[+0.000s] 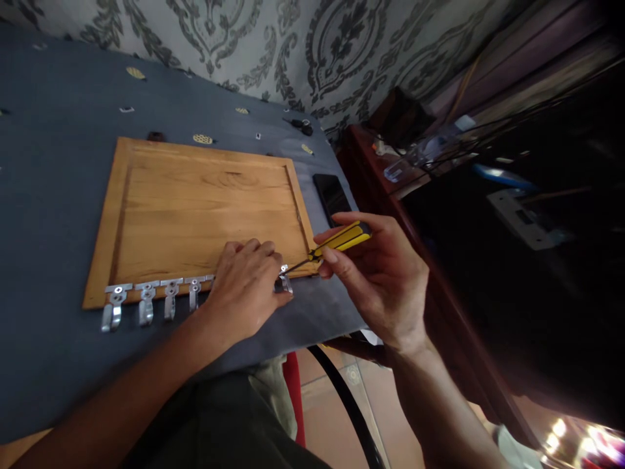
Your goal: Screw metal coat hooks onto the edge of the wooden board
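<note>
A framed wooden panel point(209, 208) lies on the blue-grey cloth. Metal hooks point(146, 303) stand in a row along its near edge. My left hand point(249, 286) rests over that edge with fingers bent, beside the rightmost hook point(286, 281); whatever its fingers press or hold is hidden. A yellow and black screwdriver point(344, 240) is held in the fingers of my right hand point(385, 280). Its shaft slants down to the left, and the tip meets the area of the rightmost hook near my left fingers.
On the covered table point(58, 169), a dark phone point(333, 195) lies right of the panel and keys point(300, 126) lie behind it. A patterned wall point(273, 45) rises at the back. Dark red furniture point(439, 312) holding clutter stands at the right.
</note>
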`<state>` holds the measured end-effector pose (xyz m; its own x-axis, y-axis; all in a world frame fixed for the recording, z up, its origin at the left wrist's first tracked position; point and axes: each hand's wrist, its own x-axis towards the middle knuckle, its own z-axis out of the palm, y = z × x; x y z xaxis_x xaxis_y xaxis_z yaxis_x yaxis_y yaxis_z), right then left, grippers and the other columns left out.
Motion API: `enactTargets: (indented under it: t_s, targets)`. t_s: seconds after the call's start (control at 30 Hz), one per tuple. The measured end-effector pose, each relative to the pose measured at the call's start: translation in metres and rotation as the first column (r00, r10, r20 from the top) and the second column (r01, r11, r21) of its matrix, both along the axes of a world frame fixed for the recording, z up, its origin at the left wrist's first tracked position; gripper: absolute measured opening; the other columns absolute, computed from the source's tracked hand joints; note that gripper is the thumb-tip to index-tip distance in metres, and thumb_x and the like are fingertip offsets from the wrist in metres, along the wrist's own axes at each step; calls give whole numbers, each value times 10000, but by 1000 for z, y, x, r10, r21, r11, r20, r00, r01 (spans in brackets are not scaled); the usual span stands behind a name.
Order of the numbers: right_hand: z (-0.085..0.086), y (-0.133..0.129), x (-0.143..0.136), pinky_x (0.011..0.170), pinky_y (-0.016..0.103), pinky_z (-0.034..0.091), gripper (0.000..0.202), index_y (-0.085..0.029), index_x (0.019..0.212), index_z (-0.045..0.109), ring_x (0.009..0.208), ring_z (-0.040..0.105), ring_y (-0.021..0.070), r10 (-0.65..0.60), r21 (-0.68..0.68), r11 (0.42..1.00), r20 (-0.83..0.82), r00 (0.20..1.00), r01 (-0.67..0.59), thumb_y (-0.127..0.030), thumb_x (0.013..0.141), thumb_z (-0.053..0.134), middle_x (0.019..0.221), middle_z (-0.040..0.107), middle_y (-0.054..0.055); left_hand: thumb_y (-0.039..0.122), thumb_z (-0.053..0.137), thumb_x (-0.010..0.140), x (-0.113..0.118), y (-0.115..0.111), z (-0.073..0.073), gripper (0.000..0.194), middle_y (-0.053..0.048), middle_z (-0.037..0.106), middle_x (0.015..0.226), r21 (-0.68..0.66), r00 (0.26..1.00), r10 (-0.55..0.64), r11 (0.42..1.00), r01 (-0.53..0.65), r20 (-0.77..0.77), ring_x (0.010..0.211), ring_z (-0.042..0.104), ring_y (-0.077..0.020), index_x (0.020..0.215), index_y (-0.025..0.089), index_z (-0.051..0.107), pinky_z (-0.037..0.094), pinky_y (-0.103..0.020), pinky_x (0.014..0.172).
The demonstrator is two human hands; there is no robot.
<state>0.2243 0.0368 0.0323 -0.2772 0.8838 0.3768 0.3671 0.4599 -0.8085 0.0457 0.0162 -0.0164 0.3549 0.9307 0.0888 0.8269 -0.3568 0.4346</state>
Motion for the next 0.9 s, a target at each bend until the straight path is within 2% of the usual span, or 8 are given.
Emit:
enactTargets:
  t_s: [0.13, 0.27, 0.4, 0.5, 0.73, 0.9]
  targets:
    - [-1, -1, -1, 563, 235, 615, 295, -255, 1148, 636, 602, 696, 104, -29, 23, 999, 39, 999, 28, -257, 892, 781, 940, 759, -15, 396, 777, 859, 0, 0, 0, 247, -82, 706, 1028, -2, 1000, 0, 1000, 0, -4, 1055, 629, -312, 951, 185, 687, 441, -465, 895]
    - [-6, -4, -4, 529, 231, 602, 252, -242, 1072, 630, 562, 675, 97, -44, 71, 996, -13, 999, 45, -221, 877, 790, 860, 727, -34, 398, 770, 862, 0, 0, -1, 256, -93, 702, 1037, -7, 1000, -9, 1000, 9, 8, 1076, 626, -341, 958, 172, 698, 439, -495, 898]
    - [-10, -5, -6, 512, 209, 595, 214, -239, 1049, 624, 546, 671, 81, -56, 107, 992, -65, 996, 63, -157, 894, 747, 887, 733, -31, 395, 781, 858, 0, 1, 0, 264, -97, 702, 1035, -34, 1000, -6, 999, 7, 10, 1079, 631, -351, 955, 162, 705, 441, -514, 905]
    - [-11, -6, -6, 510, 207, 598, 193, -239, 1046, 615, 541, 671, 81, -76, 115, 990, -78, 994, 84, -177, 907, 735, 880, 733, -29, 393, 782, 858, 0, 1, 0, 250, -93, 701, 1040, -34, 1000, -6, 999, 6, 10, 1082, 628, -346, 944, 171, 704, 442, -510, 910]
    - [-14, -4, -8, 478, 202, 574, 174, -243, 1014, 613, 502, 644, 76, -74, 72, 994, -119, 990, 83, -262, 910, 751, 807, 688, -47, 389, 781, 861, 0, 1, 0, 252, -89, 700, 1048, -42, 1000, -6, 999, 7, 13, 1088, 628, -349, 956, 168, 704, 443, -515, 909]
    - [-12, -2, -10, 453, 203, 534, 147, -225, 967, 677, 472, 605, 66, -62, -28, 998, -140, 988, 59, -345, 921, 748, 737, 649, -54, 392, 787, 859, 0, 1, 2, 247, -93, 697, 1046, -37, 1000, -4, 999, 4, 12, 1090, 624, -348, 943, 172, 711, 446, -507, 909]
